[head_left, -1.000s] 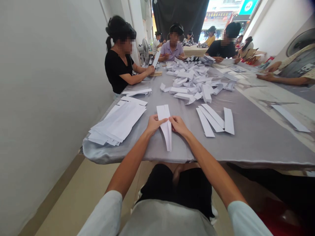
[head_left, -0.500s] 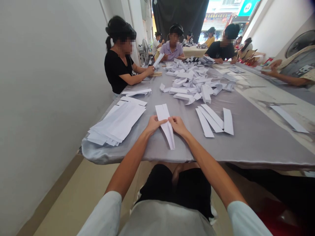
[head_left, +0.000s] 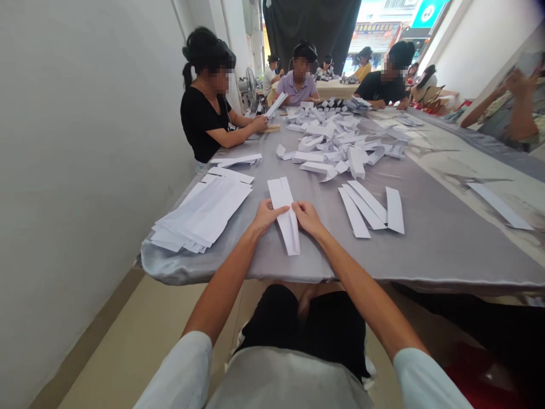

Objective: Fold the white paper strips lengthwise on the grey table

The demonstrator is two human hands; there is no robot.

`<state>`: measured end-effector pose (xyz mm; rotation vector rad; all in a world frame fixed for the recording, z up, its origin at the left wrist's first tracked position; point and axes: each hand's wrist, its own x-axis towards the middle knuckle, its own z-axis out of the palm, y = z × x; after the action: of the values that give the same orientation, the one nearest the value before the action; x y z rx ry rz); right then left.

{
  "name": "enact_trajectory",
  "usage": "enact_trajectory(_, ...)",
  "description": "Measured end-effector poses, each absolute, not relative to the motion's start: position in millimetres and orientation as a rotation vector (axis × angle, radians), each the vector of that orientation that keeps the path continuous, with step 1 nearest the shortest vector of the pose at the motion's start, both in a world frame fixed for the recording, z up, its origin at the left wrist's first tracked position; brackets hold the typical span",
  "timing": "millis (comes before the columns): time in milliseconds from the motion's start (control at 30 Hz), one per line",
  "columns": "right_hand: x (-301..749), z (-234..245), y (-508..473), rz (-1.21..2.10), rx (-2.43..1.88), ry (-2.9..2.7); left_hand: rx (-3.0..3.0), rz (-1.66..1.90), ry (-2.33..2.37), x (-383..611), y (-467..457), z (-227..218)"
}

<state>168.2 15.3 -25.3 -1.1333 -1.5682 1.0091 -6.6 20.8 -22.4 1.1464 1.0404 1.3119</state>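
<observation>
A folded white paper sheet (head_left: 279, 196) lies on the grey satin-covered counter (head_left: 430, 255), close to its front edge and between the person's forearms, its long axis pointing away from the body. A crease runs down its length, and its near end narrows to a tail. The left hand (head_left: 266, 217) and right hand (head_left: 307, 220) rest palm down on either side of it, open, with fingers extended onto the paper's edges; whether the fingertips pinch the paper, I cannot tell. Just to the right lie several folded paper strips (head_left: 361, 211), fanned out and apart from the hands. To the left, a flat stack of folded sheets (head_left: 200, 213) sits near the counter's edge. Beyond, a loose heap of more fully folded paper pieces (head_left: 332, 139) fills the counter's middle, so much is already folded, while the stack and strips look less worked. A co-worker in a black top (head_left: 204, 113) sits along the far left side
</observation>
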Motion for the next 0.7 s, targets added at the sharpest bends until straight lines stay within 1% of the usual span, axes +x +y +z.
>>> enact_trajectory(133, 167.2, -26.5, 15.5, 1.172, -1.128, -1.560, 1.124, 1.365, 1.082, -7.2, 21.1, -21.5)
enact_trajectory(300, 167.2, -27.4, 16.3, 1.013, -1.121, -1.605, 1.176, 1.290, 1.084, -7.5, 18.4, -18.8)
enact_trajectory(467, 167.8, -30.3, 17.0, 1.206, -1.105, -1.564, 1.200, 1.317, 1.115, -5.2, 16.3, -16.1)
enact_trajectory(533, 168.2, -30.0, 17.0, 1.144, -1.089, -1.617, 1.197, 1.322, 1.126, -4.9, 15.6, -14.6)
enact_trajectory(633, 167.8, -27.5, 16.4, 0.884, -1.099, -1.688, 1.208, 1.294, 1.146, -5.8, 14.8, -12.8)
enact_trajectory(700, 166.9, -25.7, 15.2, 0.766, -1.120, -1.686, 1.234, 1.263, 1.141, -6.6, 14.7, -12.7)
